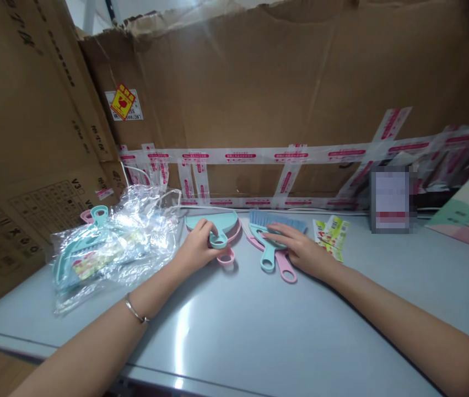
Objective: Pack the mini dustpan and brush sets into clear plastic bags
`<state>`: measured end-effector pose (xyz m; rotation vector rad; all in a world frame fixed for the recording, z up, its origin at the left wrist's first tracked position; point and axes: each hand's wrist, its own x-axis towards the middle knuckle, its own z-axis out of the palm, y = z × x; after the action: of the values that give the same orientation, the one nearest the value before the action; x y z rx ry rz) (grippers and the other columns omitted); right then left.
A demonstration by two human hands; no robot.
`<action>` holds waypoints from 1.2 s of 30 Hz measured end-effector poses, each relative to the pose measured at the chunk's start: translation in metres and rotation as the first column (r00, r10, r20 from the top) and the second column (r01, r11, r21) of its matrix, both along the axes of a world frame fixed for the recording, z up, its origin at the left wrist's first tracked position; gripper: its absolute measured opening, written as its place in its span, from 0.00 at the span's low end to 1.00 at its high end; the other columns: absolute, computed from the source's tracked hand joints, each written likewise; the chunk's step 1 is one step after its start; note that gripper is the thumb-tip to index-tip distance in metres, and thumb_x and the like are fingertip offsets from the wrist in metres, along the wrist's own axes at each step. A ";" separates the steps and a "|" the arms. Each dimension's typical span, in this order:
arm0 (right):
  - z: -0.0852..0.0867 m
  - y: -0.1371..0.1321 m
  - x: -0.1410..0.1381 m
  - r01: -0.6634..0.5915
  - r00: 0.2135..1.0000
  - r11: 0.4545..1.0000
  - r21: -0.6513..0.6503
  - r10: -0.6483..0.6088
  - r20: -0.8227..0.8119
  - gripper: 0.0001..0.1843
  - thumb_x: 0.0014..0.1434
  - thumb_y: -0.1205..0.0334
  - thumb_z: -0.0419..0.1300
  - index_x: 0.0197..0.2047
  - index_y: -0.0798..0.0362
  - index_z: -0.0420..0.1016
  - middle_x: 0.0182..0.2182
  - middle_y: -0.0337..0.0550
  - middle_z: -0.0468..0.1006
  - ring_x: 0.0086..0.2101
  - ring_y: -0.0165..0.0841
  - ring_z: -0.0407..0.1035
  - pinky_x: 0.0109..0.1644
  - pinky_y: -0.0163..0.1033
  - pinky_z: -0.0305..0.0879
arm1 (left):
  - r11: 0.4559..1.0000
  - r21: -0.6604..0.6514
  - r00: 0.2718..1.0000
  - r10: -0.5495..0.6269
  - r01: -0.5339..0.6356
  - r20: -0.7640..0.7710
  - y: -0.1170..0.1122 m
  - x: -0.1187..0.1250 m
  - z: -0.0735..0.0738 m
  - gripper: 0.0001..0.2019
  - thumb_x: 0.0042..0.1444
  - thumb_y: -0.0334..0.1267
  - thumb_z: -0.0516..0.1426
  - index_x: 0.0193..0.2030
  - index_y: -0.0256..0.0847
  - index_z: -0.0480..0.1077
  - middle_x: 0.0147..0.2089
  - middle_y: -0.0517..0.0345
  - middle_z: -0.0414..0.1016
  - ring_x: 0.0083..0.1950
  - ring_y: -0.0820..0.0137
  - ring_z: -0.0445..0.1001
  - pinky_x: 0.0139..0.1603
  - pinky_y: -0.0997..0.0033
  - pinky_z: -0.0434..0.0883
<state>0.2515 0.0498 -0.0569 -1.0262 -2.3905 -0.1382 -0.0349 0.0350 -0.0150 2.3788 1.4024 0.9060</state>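
Observation:
My left hand (201,245) has its fingers closed around the handle end of a teal dustpan (221,221). Below that dustpan lies a pink dustpan (226,257), of which mainly the ring handle and one edge show. My right hand (300,247) rests on a teal hand brush (268,258) with blue bristles, its fingers stretched out across the top. Partly under the teal brush is a pink hand brush (286,269), its handle pointing toward me. The thumb of my right hand is hidden.
On the left, a clear plastic bag (135,237) holds more teal and pink pieces. Green printed cards (331,234) lie right of the brushes. A large cardboard box (238,82) stands along the back of the grey table (234,331), and a pixelated upright object (392,198) stands at right.

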 end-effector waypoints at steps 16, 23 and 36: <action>0.028 -0.027 -0.011 0.002 0.927 0.971 0.240 0.088 -0.366 0.18 0.59 0.73 0.49 0.47 0.48 0.73 0.46 0.47 0.75 0.47 0.37 0.69 0.50 0.49 0.67 | 0.922 0.262 0.817 0.091 -0.286 0.570 0.011 -0.029 0.028 0.09 0.53 0.41 0.57 0.31 0.40 0.63 0.32 0.61 0.65 0.32 0.73 0.65 0.35 0.72 0.64; 0.046 -0.042 -0.014 0.140 0.793 0.981 0.131 -0.032 -0.608 0.14 0.61 0.67 0.50 0.46 0.45 0.72 0.45 0.44 0.74 0.48 0.37 0.68 0.54 0.47 0.64 | 0.877 0.379 0.630 -0.120 -0.296 0.768 0.002 -0.035 0.046 0.18 0.53 0.44 0.58 0.19 0.39 0.58 0.24 0.62 0.62 0.27 0.76 0.62 0.30 0.73 0.62; 0.053 -0.056 -0.033 -0.261 0.654 0.753 -0.605 -0.323 -0.684 0.20 0.61 0.46 0.50 0.48 0.48 0.69 0.45 0.45 0.75 0.42 0.37 0.72 0.41 0.40 0.70 | 0.937 0.064 0.652 -0.288 0.344 0.702 -0.020 -0.011 0.041 0.10 0.57 0.42 0.55 0.29 0.41 0.63 0.40 0.56 0.72 0.31 0.76 0.66 0.30 0.76 0.67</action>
<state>0.2184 -0.0062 -0.0040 -1.1084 -1.5864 1.0375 -0.0455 0.0150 0.0265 1.7933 0.6684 1.4125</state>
